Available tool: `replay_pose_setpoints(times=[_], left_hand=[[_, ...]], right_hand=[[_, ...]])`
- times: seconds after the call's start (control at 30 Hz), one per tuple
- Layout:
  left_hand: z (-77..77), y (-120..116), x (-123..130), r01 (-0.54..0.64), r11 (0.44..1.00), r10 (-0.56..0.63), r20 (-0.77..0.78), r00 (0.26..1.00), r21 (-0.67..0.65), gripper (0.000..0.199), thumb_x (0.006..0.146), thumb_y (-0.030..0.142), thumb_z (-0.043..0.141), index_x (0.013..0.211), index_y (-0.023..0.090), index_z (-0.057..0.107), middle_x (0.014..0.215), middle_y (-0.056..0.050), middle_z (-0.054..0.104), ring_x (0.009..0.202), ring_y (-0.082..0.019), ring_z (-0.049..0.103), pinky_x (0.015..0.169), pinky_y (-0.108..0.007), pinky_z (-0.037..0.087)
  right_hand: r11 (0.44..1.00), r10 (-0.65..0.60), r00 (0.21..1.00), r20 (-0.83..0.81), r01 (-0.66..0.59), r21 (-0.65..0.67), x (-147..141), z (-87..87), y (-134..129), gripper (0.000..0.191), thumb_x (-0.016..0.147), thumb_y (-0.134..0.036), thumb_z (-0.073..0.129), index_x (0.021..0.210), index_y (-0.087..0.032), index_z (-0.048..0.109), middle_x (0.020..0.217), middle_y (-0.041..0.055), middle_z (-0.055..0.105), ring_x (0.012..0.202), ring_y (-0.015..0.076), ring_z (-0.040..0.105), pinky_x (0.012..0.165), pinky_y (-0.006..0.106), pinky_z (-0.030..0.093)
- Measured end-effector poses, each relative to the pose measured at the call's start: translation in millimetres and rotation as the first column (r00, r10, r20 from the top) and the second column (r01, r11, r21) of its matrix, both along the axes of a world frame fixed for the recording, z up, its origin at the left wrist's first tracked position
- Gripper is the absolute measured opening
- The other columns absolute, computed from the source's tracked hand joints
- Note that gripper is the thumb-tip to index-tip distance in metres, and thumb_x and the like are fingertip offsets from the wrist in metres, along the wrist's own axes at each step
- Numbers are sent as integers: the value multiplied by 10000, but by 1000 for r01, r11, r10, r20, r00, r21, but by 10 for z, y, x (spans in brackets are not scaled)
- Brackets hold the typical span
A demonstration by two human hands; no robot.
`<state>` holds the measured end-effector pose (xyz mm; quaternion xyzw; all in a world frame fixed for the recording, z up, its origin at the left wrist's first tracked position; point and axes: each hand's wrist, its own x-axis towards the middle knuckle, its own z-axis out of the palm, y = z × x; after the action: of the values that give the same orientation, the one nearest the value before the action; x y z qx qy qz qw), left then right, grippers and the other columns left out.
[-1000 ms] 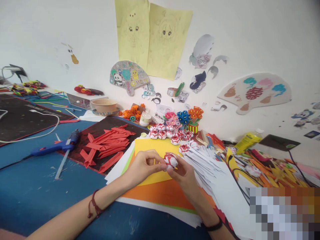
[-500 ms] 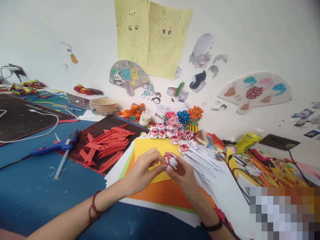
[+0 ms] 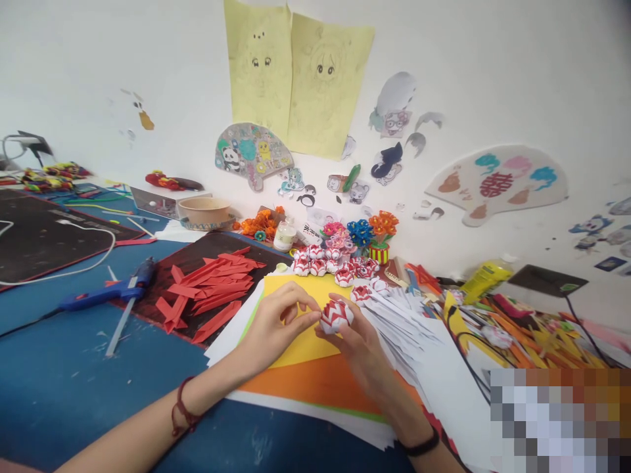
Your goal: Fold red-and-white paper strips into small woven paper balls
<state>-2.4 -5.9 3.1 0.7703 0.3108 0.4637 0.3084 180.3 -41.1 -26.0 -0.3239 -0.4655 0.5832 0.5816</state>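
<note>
A small red-and-white folded paper flower (image 3: 336,316) sits in the fingers of my right hand (image 3: 359,343), its zigzag red bands facing up. My left hand (image 3: 280,322) pinches at the flower's left edge with thumb and forefinger. Beneath both hands lie stacked yellow paper (image 3: 290,348) and orange paper (image 3: 305,381). Just beyond stand several finished red-and-white paper flowers (image 3: 318,263) like the held one. White folded paper strips (image 3: 399,322) fan out to the right of my right hand.
Red folded strips (image 3: 211,286) lie on a dark mat (image 3: 148,295) at left, beside a blue glue gun (image 3: 113,291) with its cord. Behind are a beige bowl (image 3: 204,211), a small bottle (image 3: 284,235) and bright craft flowers (image 3: 362,231). A yellow bottle (image 3: 486,279) leans at right.
The paper flower has been turned in my fingers, so its red zigzag side now shows upward. My left fingers have shifted slightly left along its edge. The view has moved a little.
</note>
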Motion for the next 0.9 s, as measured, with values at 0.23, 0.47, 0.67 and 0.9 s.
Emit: replay_pose_setpoints(times=[0.23,0.47,0.67,0.9], left_hand=[[-35,-41,27,10,992,2,-91,996,129,106,910,289,616,886,191,648,835,-19,576,687,-113,473,614,-229,376],[-61,-24,22,-3,991,18,-107,994,133,93,906,279,624,900,187,641,853,-19,571,692,-108,480,619,-228,386],[-58,-35,26,39,991,-24,-115,993,130,118,906,293,625,880,179,639,845,-16,563,678,-101,471,613,-225,385],[-26,-26,0,92,985,-65,-183,981,146,117,925,266,590,873,175,641,854,-24,577,731,-114,498,630,-228,375]], right_hand=[[998,-9,991,-130,0,-63,-18,61,-25,412,834,-376,690,1210,-306,536,1056,20,646,956,186,637,978,477,497],[998,28,994,-101,-33,-55,-7,45,-23,366,872,-388,646,1206,-263,561,1070,47,656,953,196,633,952,463,508],[999,-4,999,-48,2,-53,-8,43,-21,348,886,-376,637,1206,-250,586,1101,45,644,960,181,626,952,420,504],[1000,13,999,49,-12,-10,23,-28,22,379,906,-404,611,1261,-278,567,1154,58,634,1005,208,631,898,419,529]])
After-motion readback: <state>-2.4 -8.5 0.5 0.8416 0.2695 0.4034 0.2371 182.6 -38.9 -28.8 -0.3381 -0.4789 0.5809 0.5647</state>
